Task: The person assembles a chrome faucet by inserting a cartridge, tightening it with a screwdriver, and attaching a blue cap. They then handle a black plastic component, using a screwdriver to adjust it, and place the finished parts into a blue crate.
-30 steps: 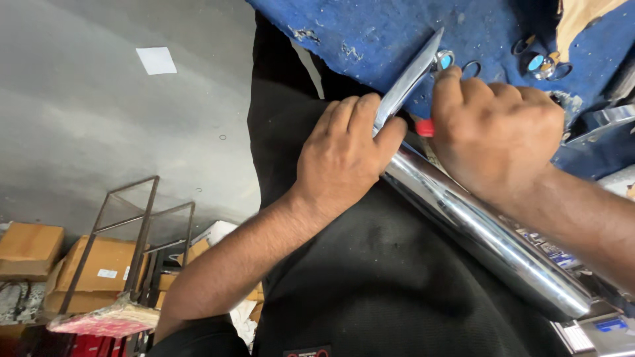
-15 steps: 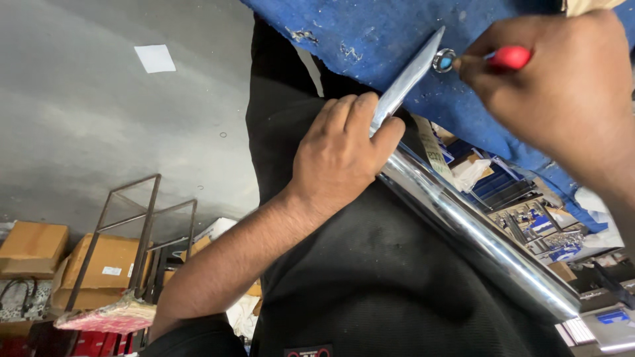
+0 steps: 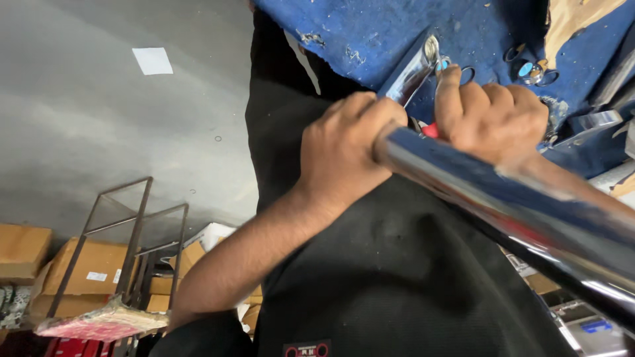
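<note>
A long shiny chrome pipe (image 3: 503, 198) runs from the middle of the view down to the right edge, resting against my black-clad body. My left hand (image 3: 344, 149) is wrapped around its upper end. My right hand (image 3: 493, 112) is closed on a red-handled tool (image 3: 430, 130), pressed against the flat chrome bracket (image 3: 413, 69) that sticks up from the pipe's end. A small nut or ring (image 3: 442, 64) sits by the bracket tip, at my fingertip.
A blue, scuffed work surface (image 3: 370, 33) lies at the top with metal rings and small fittings (image 3: 529, 69). Cardboard boxes (image 3: 86, 268) and a metal frame (image 3: 132, 225) stand on the grey floor at lower left. Boxes of parts (image 3: 589, 324) are at lower right.
My right hand came back down from the upper right with the red-handled tool and now presses at the bracket. The view moved closer to the pipe; my left hand kept its grip.
</note>
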